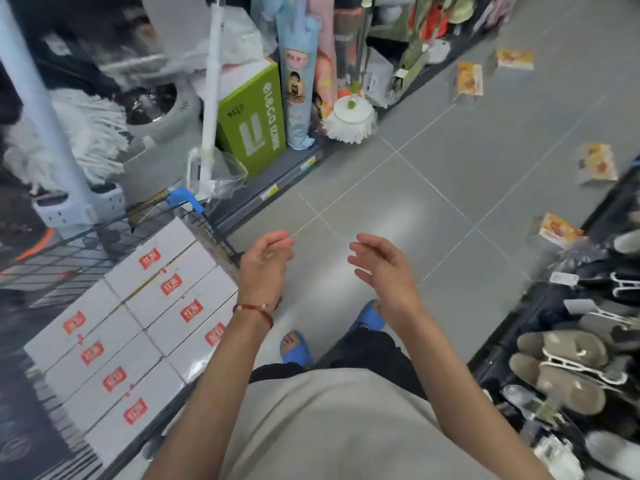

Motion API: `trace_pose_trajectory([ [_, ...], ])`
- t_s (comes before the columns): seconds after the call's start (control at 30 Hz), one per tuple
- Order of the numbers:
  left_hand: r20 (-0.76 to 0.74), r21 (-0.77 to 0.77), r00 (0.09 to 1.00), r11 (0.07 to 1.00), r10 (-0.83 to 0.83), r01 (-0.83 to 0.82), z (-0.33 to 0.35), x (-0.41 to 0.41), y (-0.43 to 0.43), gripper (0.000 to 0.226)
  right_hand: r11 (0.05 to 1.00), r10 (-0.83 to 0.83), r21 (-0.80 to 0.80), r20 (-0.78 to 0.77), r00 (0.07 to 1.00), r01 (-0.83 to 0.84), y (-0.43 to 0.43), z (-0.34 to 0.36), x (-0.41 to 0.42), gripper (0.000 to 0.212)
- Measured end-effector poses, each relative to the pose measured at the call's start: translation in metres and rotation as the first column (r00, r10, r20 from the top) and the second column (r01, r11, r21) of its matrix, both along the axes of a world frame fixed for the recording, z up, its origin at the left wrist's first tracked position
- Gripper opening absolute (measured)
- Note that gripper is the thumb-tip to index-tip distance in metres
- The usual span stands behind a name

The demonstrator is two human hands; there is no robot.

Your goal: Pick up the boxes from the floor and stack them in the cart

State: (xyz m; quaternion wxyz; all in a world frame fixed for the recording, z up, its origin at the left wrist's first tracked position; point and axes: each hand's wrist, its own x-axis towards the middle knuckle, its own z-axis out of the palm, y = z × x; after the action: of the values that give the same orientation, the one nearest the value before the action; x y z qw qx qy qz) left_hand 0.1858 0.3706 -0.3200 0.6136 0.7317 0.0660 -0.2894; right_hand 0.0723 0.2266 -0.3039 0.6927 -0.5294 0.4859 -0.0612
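Several white boxes with red labels (pixel 138 327) lie packed side by side in the wire cart (pixel 214 233) at lower left. More boxes lie scattered on the grey floor: one with orange print (pixel 557 230) at right, another (pixel 597 164) farther back, and two (pixel 469 79) (pixel 514 58) at the far end of the aisle. My left hand (pixel 265 265) hovers beside the cart's right rim, fingers loosely curled and holding nothing. My right hand (pixel 384 268) is held out over the floor, fingers relaxed, empty.
Shelves of mops (pixel 349 119), a green carton (pixel 252 119) and cleaning goods line the left side of the aisle. A rack of slippers (pixel 561 368) runs along the right. My feet in blue sandals (pixel 296 348) stand on the tiled floor between them.
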Motion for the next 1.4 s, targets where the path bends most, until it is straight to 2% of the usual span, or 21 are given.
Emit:
trace_pose_trajectory([
  [0.3, -0.007, -0.010, 0.948, 0.948, -0.318, 0.318, 0.008, -0.054, -0.170, 0.027, 0.961, -0.274, 0.038, 0.029, 0.961, 0.273, -0.120, -0.002, -0.071, 0.022],
  [0.77, 0.024, 0.021, 0.850, 0.850, -0.526, 0.526, 0.023, -0.116, -0.417, 0.027, 0.852, -0.522, 0.068, 0.061, 0.851, 0.519, -0.328, -0.003, -0.159, 0.022],
  [1.1, -0.007, 0.017, 0.813, 0.813, -0.583, 0.583, -0.001, -0.089, -0.575, 0.024, 0.818, -0.573, 0.102, 0.068, 0.816, 0.566, -0.482, -0.015, -0.132, 0.024],
  [1.3, -0.058, 0.043, 0.781, 0.780, -0.622, 0.624, -0.003, -0.037, -0.705, 0.026, 0.796, -0.601, 0.103, 0.006, 0.799, 0.597, -0.600, -0.017, -0.085, 0.023],
  [1.4, -0.038, 0.048, 0.763, 0.761, -0.646, 0.647, 0.002, -0.002, -0.767, 0.024, 0.784, -0.614, 0.099, -0.017, 0.789, 0.612, -0.657, -0.014, -0.059, 0.023],
])
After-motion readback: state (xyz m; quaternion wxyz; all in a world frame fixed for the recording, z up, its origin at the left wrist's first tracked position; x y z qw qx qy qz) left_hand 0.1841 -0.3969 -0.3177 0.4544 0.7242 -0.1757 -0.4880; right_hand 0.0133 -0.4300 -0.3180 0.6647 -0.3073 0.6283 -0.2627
